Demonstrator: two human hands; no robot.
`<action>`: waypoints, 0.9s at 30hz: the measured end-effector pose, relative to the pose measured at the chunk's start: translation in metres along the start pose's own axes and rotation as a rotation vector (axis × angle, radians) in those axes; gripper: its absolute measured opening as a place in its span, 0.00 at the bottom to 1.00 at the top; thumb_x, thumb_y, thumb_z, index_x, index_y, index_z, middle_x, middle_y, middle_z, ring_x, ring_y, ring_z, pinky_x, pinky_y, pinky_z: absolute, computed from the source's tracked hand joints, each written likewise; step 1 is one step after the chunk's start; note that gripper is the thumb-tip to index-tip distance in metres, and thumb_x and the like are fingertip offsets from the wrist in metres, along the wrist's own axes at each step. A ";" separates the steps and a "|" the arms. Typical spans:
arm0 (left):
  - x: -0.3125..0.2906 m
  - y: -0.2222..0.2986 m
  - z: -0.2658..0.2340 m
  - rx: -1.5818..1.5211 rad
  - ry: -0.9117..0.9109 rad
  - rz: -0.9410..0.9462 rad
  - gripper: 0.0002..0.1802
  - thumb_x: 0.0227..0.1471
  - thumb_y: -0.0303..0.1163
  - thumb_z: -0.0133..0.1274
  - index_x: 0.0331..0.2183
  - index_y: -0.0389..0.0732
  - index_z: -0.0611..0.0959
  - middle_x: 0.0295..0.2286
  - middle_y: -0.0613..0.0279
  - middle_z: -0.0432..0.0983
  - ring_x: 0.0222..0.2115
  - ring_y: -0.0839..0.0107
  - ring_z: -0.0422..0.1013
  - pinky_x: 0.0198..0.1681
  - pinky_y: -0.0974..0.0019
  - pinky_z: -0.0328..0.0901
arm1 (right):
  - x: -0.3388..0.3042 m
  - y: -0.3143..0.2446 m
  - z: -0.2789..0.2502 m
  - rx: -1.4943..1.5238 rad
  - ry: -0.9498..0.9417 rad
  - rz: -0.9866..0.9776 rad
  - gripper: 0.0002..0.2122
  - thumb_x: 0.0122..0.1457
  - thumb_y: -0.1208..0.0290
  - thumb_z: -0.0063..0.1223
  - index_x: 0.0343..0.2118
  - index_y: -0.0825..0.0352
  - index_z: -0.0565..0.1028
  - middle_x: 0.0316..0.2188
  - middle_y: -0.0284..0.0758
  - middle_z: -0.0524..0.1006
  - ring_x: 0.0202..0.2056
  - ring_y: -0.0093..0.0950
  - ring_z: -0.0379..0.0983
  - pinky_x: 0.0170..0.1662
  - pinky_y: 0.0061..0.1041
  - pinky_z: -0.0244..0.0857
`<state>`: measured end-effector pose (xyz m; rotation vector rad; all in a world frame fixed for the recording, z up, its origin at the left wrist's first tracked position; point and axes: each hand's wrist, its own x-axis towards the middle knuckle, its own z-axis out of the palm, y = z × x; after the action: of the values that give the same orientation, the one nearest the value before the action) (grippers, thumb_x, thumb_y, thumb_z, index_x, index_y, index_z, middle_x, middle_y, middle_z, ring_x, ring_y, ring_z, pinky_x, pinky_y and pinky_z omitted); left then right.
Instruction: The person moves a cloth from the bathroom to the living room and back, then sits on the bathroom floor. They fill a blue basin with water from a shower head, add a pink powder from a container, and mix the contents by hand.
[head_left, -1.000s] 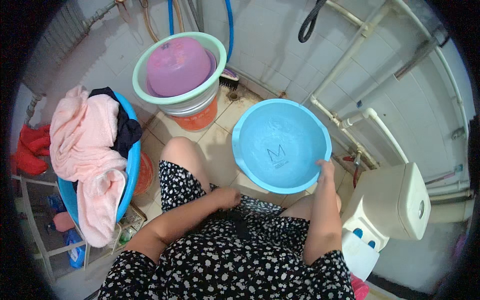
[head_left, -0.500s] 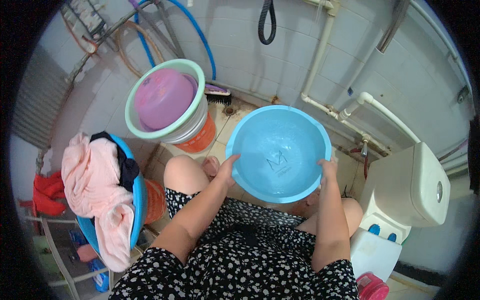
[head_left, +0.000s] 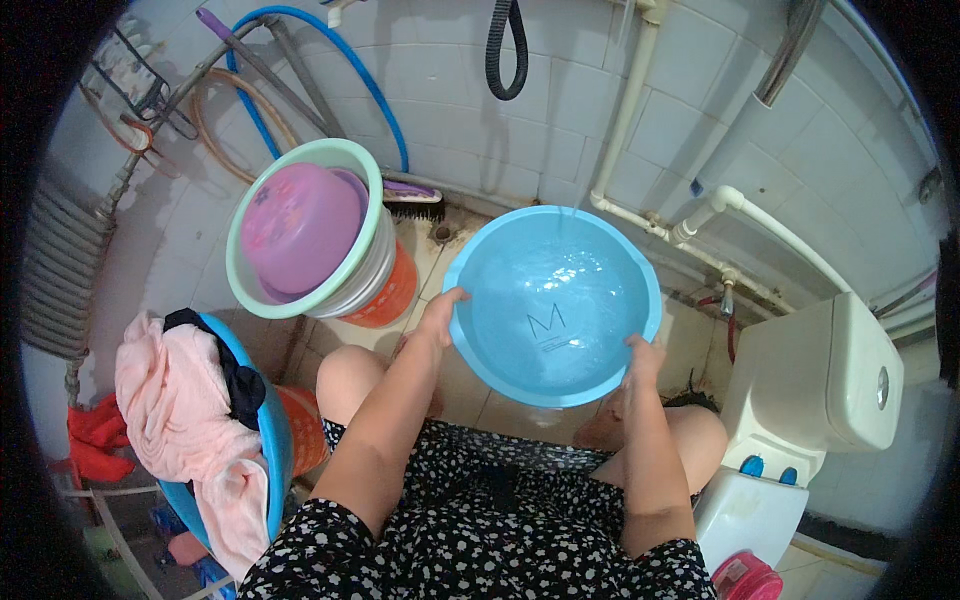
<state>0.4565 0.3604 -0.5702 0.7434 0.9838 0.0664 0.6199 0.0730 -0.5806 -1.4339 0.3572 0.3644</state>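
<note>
A blue plastic basin (head_left: 500,345) with a scalloped rim is held out in front of my knees, with some clear, glinting water in its bottom. My left hand (head_left: 440,315) grips the rim at its left side, thumb over the edge and fingers hidden beneath. On the near right side of the rim, my right hand (head_left: 643,360) holds in the same way, its fingers mostly out of sight under the basin.
To the left, a blue tub (head_left: 275,430) holds a pink cloth (head_left: 165,395) and dark clothing. Beyond stands a bucket (head_left: 375,290) topped by a pale green basin (head_left: 235,255) and a purple basin (head_left: 300,225). A brush (head_left: 413,198) lies by the wall; a toilet (head_left: 790,380) stands right.
The basin has shifted slightly left in view, both hands still on its rim, and the water's glints have changed. The view itself has moved a little, so the surroundings sit differently.
</note>
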 end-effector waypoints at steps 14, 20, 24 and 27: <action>0.012 -0.014 -0.003 1.550 0.719 1.168 0.28 0.46 0.27 0.46 0.53 0.42 0.67 0.54 0.50 0.59 0.53 0.54 0.57 0.55 0.50 0.53 | -0.025 -0.016 0.017 -1.418 -0.004 -0.899 0.33 0.42 0.82 0.48 0.58 0.65 0.59 0.62 0.42 0.48 0.63 0.38 0.42 0.63 0.41 0.39; -0.031 -0.025 0.007 1.848 0.472 0.884 0.21 0.51 0.39 0.42 0.46 0.47 0.77 0.60 0.58 0.47 0.60 0.54 0.42 0.59 0.39 0.35 | -0.017 -0.012 0.006 -1.507 -0.069 -0.982 0.23 0.47 0.74 0.44 0.51 0.66 0.69 0.63 0.47 0.43 0.64 0.43 0.36 0.63 0.44 0.31; -0.050 -0.002 -0.007 1.924 0.200 0.738 0.21 0.52 0.43 0.42 0.46 0.48 0.77 0.58 0.59 0.52 0.61 0.57 0.40 0.59 0.39 0.32 | -0.007 -0.009 0.013 -1.665 -0.197 -0.870 0.25 0.47 0.67 0.50 0.52 0.61 0.69 0.63 0.50 0.38 0.64 0.45 0.30 0.63 0.44 0.28; -0.047 0.009 -0.010 2.016 0.090 0.755 0.21 0.53 0.44 0.41 0.45 0.48 0.78 0.57 0.61 0.55 0.61 0.59 0.40 0.60 0.39 0.32 | 0.003 -0.018 0.003 -1.802 -0.276 -0.744 0.26 0.47 0.61 0.53 0.53 0.57 0.68 0.63 0.50 0.35 0.64 0.45 0.27 0.63 0.44 0.27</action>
<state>0.4247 0.3553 -0.5337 2.9386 0.5002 -0.3026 0.6310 0.0745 -0.5659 -3.0085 -1.0380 0.1999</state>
